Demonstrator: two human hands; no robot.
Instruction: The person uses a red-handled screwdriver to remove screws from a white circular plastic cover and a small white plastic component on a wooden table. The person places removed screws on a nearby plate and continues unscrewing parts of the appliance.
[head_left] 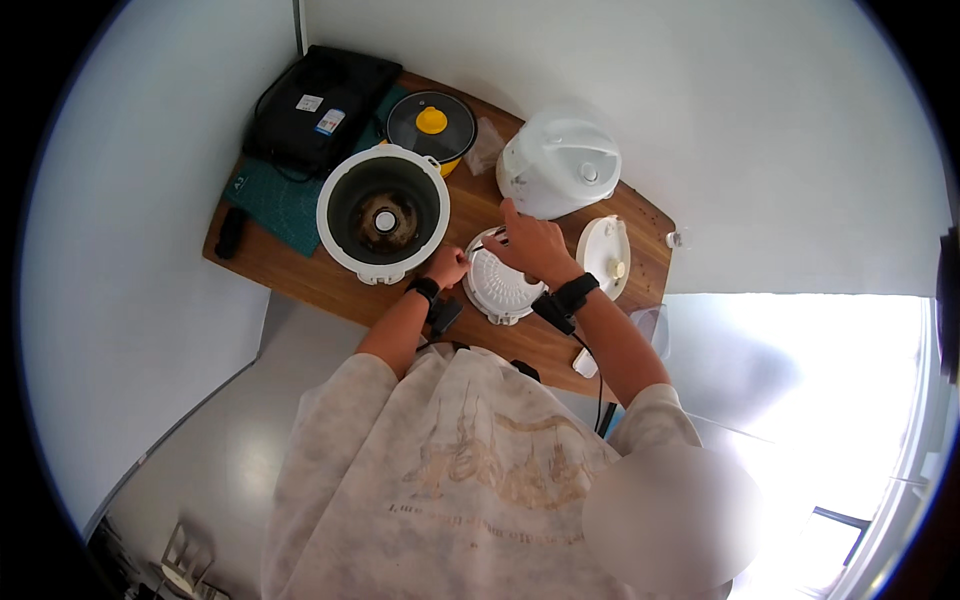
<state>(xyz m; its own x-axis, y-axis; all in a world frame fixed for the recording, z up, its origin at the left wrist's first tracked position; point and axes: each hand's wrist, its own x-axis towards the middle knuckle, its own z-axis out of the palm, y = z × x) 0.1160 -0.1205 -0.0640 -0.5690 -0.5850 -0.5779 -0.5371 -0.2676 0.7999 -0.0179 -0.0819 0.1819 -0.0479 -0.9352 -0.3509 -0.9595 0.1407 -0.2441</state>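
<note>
A round white plastic cover (497,290) with rings of slots lies in front of me on the wooden table. My right hand (535,247) is over its far right part, closed around a thin dark tool (492,243) that is mostly hidden by the fingers. At the cover's left rim is my left hand (447,266), its fingers curled; what they hold, if anything, is hidden. Just left of that hand stands an open white rice cooker body (325,215), with a stained bottom and a round metal piece (385,221) at its centre.
A closed white rice cooker (560,165) stands at the back right, near a cream round lid (603,250). Behind the open body are a yellow pot with a glass lid (408,125), a black bag (290,120) and a green cutting mat (275,207). A small white piece (585,362) lies near the front edge.
</note>
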